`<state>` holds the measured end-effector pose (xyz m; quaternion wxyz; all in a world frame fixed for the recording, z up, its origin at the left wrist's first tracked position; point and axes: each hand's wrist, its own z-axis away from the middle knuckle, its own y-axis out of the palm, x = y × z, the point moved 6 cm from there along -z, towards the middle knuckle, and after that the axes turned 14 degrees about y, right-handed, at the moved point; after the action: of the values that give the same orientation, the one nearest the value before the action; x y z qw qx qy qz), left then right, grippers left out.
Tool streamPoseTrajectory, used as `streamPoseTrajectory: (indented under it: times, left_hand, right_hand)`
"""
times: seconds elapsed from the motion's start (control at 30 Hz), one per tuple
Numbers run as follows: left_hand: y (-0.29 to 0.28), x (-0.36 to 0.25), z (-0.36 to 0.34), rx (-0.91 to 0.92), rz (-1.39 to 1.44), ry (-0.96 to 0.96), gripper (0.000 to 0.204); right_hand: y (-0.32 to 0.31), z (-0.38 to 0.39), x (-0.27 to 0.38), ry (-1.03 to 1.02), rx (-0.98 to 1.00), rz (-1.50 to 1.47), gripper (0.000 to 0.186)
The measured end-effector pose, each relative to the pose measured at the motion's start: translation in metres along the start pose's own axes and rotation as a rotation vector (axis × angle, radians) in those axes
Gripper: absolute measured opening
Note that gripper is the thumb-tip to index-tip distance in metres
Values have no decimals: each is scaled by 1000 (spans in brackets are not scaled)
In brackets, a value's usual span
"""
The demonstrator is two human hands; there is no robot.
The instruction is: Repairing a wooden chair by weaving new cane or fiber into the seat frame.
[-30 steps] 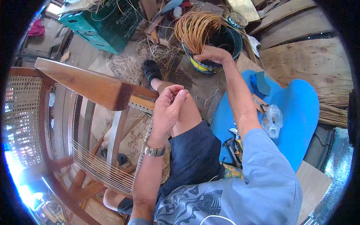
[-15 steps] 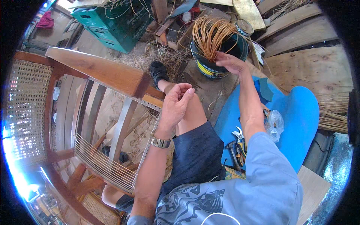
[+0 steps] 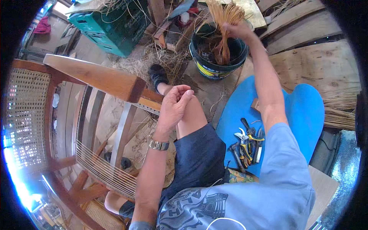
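Note:
Over a black bucket (image 3: 218,71) with a yellow band, my right hand (image 3: 238,31) is closed round a thick bundle of tan cane strands (image 3: 226,13). The bundle stands upright, its lower end inside the bucket and its looped top spreading above my fist. My left hand (image 3: 175,105) rests by my bent knee, fingers loosely curled with the thumb apart, and nothing shows in it. Close to the left forearm is a wooden chair frame (image 3: 96,78). Parallel cane strands (image 3: 107,170) run across part of its seat opening.
Pruning shears (image 3: 242,136), pliers (image 3: 245,151) and a hammer (image 3: 237,157) lie on a blue sheet (image 3: 297,126) at my right. Green crates (image 3: 111,30) stand at the far left. Loose cane scraps (image 3: 126,63) litter the floor, and wooden planks (image 3: 299,48) lie at the right.
My right hand has gripped the cane bundle and lifted it more upright in the bucket. The right arm reaches farther forward, uncovering more tools. My left hand stays by the knee.

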<state>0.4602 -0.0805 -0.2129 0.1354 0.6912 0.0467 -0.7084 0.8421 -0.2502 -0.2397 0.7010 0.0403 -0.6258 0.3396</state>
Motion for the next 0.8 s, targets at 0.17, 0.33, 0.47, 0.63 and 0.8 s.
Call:
streamPoseTrajectory:
  times: [0.17,0.33,0.47,0.63,0.8]
  left_hand:
    - [0,-7,-2,-48,53,15,28]
    - [6,1,-2,-2,34,11,28]
    - [-5,2,1,-37,28,40,28]
    - [-4,-2,-5,-19,-20,-19,29]
    - [-7,3,-16,-8,57,-63,34]
  right_hand:
    - [2,58,38,28,55,-244,42]
    - [56,38,-71,145,126,-103,38]
    - [57,46,-61,244,-94,-565,34]
    - [-6,24,-79,69,-352,-1023,35]
    - [-60,20,-89,-129,-307,-1305,35]
